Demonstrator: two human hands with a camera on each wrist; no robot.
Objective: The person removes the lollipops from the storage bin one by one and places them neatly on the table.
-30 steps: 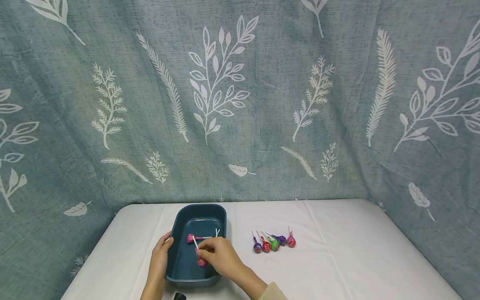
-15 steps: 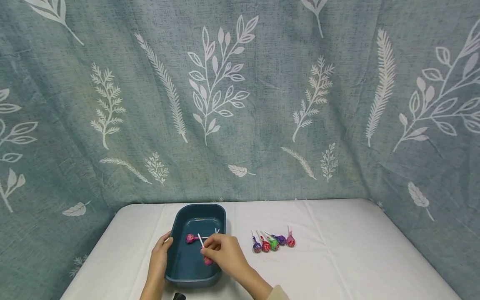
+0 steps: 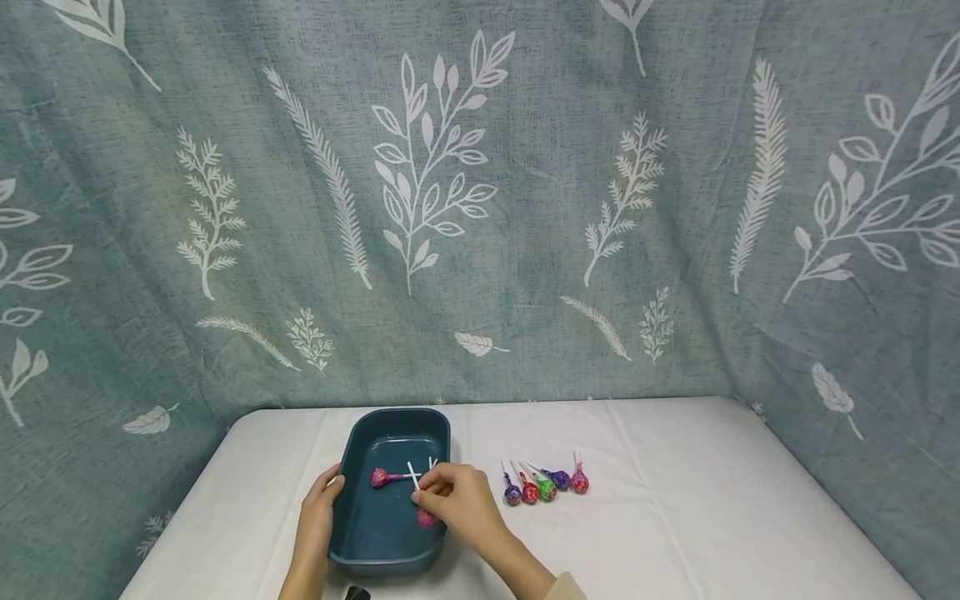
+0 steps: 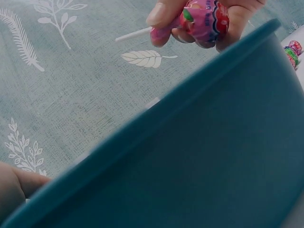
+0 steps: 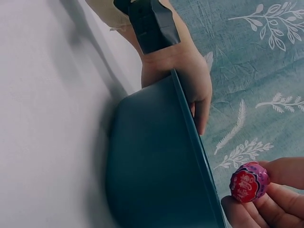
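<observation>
My left hand (image 3: 317, 512) grips the left rim of a deep teal plastic bin (image 3: 371, 546), thumb at the edge. Over the bin's right half, my right hand (image 3: 463, 504) pinches a pink wrapped lollipop (image 3: 426, 518) near the base of its white stick, candy end down. The left wrist view shows this lollipop (image 4: 204, 21) between thumb and fingers above the rim; the right wrist view shows its red-and-pink head (image 5: 249, 182). Another pink lollipop (image 3: 379, 477) lies inside the bin, stick pointing right. More white stick ends (image 3: 432, 463) show beside the right hand; their heads are hidden.
To the right of the bin, several lollipops (image 3: 547, 488) in purple, red, green and pink wrappers lie grouped on the white-covered table (image 3: 675, 517). A small black object (image 3: 357, 592) sits at the front edge. A leaf-patterned curtain (image 3: 480, 250) hangs behind.
My right hand has shifted right and slightly away from me inside the bin, carrying the pink lollipop. The left hand keeps its place at the rim.
</observation>
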